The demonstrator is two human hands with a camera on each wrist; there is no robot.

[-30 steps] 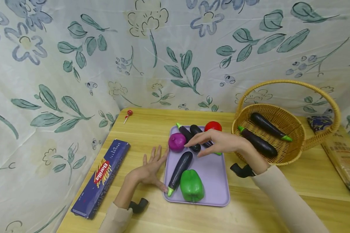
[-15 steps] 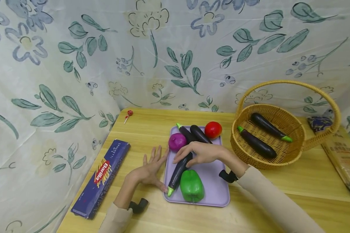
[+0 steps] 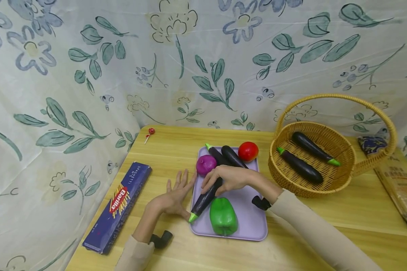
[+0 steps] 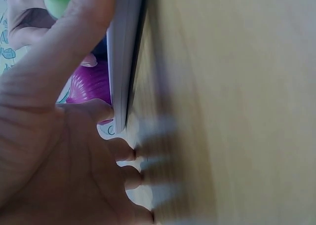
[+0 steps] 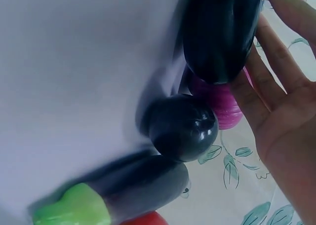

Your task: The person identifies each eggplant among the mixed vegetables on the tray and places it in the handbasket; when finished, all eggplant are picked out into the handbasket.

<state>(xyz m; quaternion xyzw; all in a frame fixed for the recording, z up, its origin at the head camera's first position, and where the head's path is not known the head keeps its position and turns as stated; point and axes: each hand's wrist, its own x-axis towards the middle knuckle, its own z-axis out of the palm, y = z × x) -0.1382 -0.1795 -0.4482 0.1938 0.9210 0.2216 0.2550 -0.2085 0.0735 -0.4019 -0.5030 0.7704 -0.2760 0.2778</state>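
On a lilac tray (image 3: 247, 226) my right hand (image 3: 232, 177) grips a dark eggplant (image 3: 205, 200) around its upper part, its green stem end pointing toward my left thumb. The right wrist view shows the held eggplant (image 5: 222, 32) between thumb and fingers. My left hand (image 3: 173, 197) lies at the tray's left edge with fingers spread; in the left wrist view its thumb and one finger touch the tray's side (image 4: 123, 52). Beside the held eggplant sit a green bell pepper (image 3: 223, 217) and a purple onion (image 3: 206, 165). Two more eggplants, one here (image 3: 231, 155), lie behind, partly hidden.
A red tomato (image 3: 248, 151) sits at the tray's back right corner. Right of it stands a wicker basket (image 3: 274, 177) with a tall handle and two eggplants inside. A blue spaghetti box (image 3: 118, 207) lies left, a lollipop (image 3: 151, 131) behind, a golden packet (image 3: 398, 180) far right.
My right hand has come left and down from above the tray's back and taken hold of the front eggplant. Its stem end has shifted slightly left. The left hand stays nearly still.
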